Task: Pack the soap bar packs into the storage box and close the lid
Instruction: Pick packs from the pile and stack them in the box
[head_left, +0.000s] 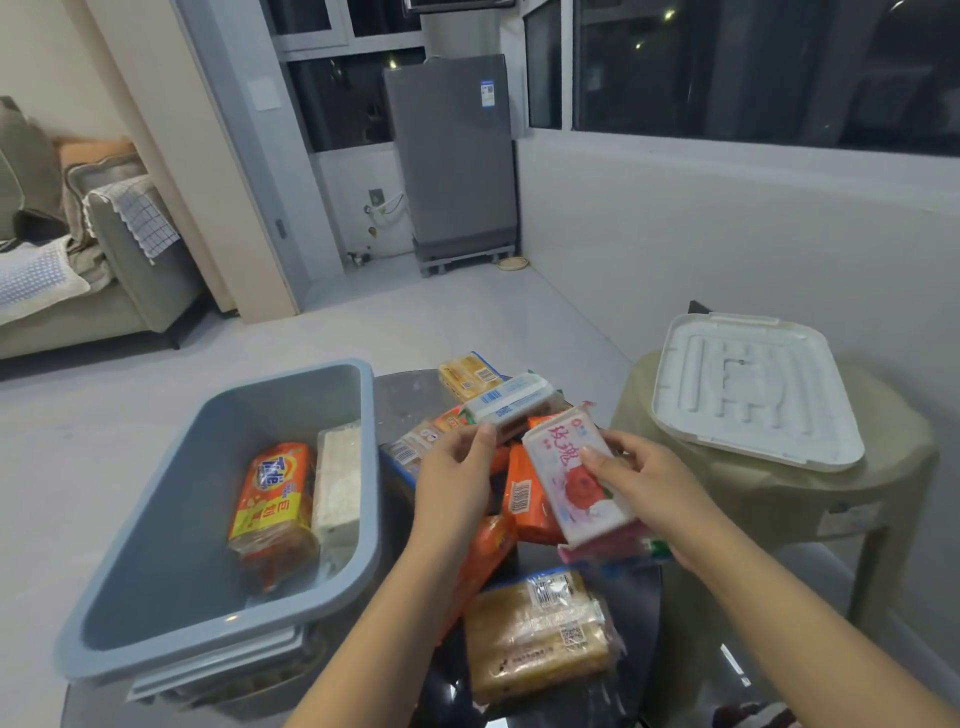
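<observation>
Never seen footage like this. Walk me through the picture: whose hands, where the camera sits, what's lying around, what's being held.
There is one picture, from a camera on a person's head looking down at their bare hands. The right hand holds a pink rose soap pack. The left hand pinches a white and blue soap pack on the pile of packs on the dark glass table. The blue storage box stands open at left with two packs inside, one of them orange. Its white lid rests on a beige stool at right.

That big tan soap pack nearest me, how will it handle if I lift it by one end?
The tan soap pack looks like several bars in loose clear wrap, so it is probably heavy and may sag between bars. The glossy film likely slips; gripping around the middle seems safer.
</observation>
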